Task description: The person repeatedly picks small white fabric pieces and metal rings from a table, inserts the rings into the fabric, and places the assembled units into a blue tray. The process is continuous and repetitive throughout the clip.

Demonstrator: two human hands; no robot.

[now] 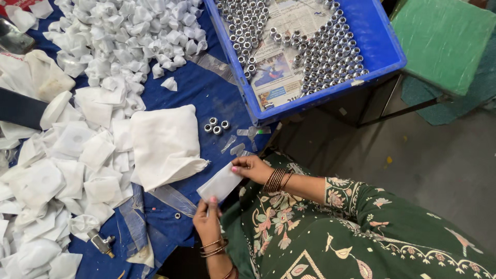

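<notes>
Both my hands hold one small white flat pouch [221,183] above the near edge of the blue-covered table [206,98]. My left hand [207,219] pinches its lower end, and my right hand [252,168] pinches its upper end. Both wrists wear bangles. Several loose shiny metal nuts [216,125] lie on the blue cloth just beyond my right hand. A single nut [177,215] lies on the cloth near my left hand. A larger white cloth bag [165,144] lies to the left of the pouch.
A blue crate [385,49] lined with newspaper holds many metal nuts [330,51] at the far right of the table. Heaps of white twisted packets [129,36] and flat white pouches [62,175] cover the left. A brass fitting [101,243] lies bottom left. A green stool [444,41] stands to the right.
</notes>
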